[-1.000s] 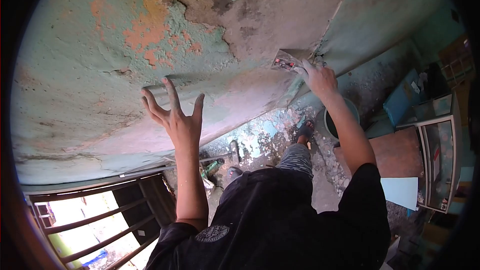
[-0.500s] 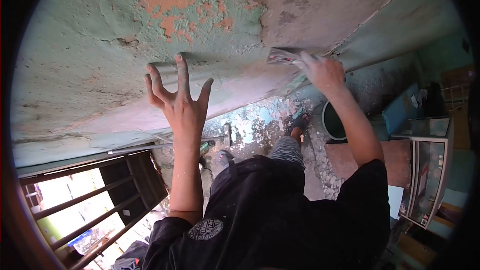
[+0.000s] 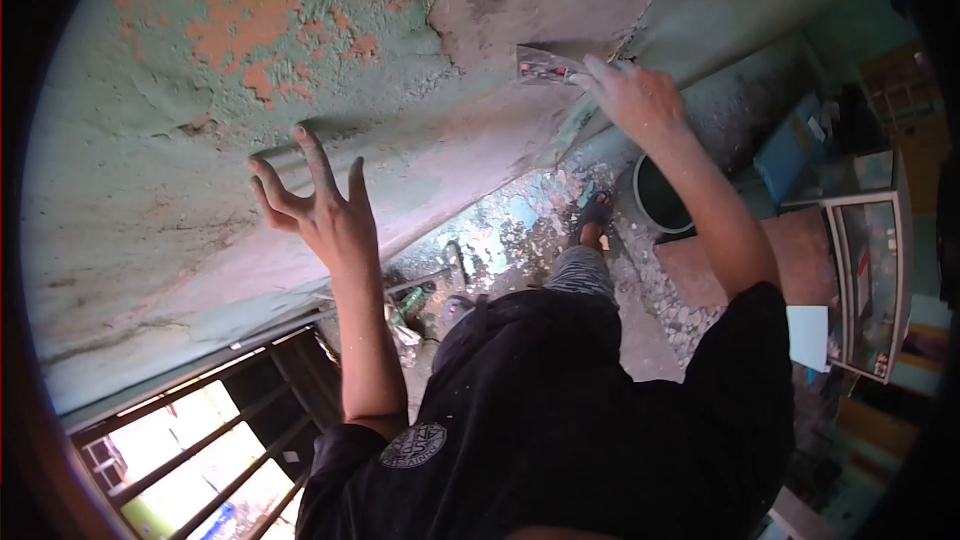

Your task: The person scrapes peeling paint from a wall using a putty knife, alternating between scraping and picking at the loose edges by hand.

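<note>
In front of me stands a wall [image 3: 400, 130] with peeling green paint, orange patches and a bare grey-brown area at the top. My left hand [image 3: 325, 210] has its fingers spread, the tips resting against the painted surface, and nothing in it. Wrapped round a flat scraper [image 3: 543, 66], my right hand [image 3: 640, 100] is closed near the edge of the bare area. The scraper's wide blade has reddish marks and lies at the wall, pointing left. Its handle is mostly hidden by my fingers.
A round bucket [image 3: 660, 195] stands on the floor below my right arm. Near it are a brown board [image 3: 745, 260] and a glass-fronted cabinet [image 3: 865, 285]. A barred window [image 3: 200, 450] is at lower left. A green bottle [image 3: 408, 305] lies on the rubble-strewn floor.
My view has turned a little. My right hand and the scraper are slightly higher in view, and my left hand appears further left, still spread on the wall.
</note>
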`<state>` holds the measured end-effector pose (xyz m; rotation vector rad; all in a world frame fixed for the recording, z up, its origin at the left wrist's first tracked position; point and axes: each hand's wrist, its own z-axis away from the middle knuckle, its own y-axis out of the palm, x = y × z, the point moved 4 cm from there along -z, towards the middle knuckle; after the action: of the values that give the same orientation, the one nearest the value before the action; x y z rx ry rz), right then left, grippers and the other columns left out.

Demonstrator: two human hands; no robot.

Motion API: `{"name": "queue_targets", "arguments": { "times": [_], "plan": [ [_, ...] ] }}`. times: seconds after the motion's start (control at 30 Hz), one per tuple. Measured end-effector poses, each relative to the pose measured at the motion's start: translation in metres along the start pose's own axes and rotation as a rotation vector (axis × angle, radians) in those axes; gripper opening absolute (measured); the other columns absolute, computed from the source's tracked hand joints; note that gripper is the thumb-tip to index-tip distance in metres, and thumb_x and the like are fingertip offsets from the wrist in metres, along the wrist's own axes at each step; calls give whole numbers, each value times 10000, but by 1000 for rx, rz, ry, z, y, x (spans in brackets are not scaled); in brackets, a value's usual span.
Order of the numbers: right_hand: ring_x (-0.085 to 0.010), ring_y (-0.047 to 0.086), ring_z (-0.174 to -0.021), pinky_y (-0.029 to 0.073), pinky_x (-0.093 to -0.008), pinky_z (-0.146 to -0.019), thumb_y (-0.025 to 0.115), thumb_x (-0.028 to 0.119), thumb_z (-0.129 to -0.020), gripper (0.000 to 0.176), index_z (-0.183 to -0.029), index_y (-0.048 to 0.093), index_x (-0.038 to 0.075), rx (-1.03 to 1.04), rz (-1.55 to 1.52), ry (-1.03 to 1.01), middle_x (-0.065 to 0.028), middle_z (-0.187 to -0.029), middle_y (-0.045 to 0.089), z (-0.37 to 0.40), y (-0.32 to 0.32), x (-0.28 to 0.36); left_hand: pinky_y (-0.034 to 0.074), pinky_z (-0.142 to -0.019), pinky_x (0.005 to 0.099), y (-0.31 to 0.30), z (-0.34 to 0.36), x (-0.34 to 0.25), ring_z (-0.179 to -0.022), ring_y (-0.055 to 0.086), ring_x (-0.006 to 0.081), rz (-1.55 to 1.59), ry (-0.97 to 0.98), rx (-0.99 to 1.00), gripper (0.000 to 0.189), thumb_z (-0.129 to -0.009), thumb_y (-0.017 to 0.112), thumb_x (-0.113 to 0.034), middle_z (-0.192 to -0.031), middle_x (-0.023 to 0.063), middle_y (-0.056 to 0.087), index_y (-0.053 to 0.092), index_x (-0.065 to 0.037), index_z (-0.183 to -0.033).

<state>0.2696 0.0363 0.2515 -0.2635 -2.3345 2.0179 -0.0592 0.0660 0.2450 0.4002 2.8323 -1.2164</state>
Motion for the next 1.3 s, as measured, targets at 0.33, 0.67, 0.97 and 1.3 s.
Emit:
{"name": "queue_targets", "arguments": {
  "times": [0.33,0.67,0.97,1.3],
  "plan": [
    [-337,662,-743,525,-447,-637,445,482,-924,398,-1144,578,179,80,-11,-52,-146,-797,669,-11,3,2,256,-1053,489,-6,0,6,-1312,153,459,78,-14,58,829,-653,829,-192,-1485,255,128,448,-257,-1387],
    [-331,669,-756,529,-444,-643,420,513,-924,437,-1178,586,199,-21,-1,-16,-155,-802,674,-8,18,-10,244,-1050,503,-5,1,3,-1324,136,460,62,10,48,840,-659,827,-213,-1493,268,102,430,-272,-1397],
    [-346,659,-755,525,-444,-658,456,526,-905,433,-1150,609,203,10,-87,29,-160,-794,672,0,19,3,224,-1053,519,-2,0,3,-1330,149,443,-7,39,53,861,-703,797,-361,-1482,287,78,367,-234,-1438],
    [-360,661,-766,518,-486,-687,429,556,-905,442,-1165,589,237,85,-185,109,-134,-822,683,15,21,8,255,-1038,537,-3,-2,-9,-1331,125,460,45,30,-20,868,-695,802,-353,-1487,321,79,367,-242,-1438]
  ]
}}
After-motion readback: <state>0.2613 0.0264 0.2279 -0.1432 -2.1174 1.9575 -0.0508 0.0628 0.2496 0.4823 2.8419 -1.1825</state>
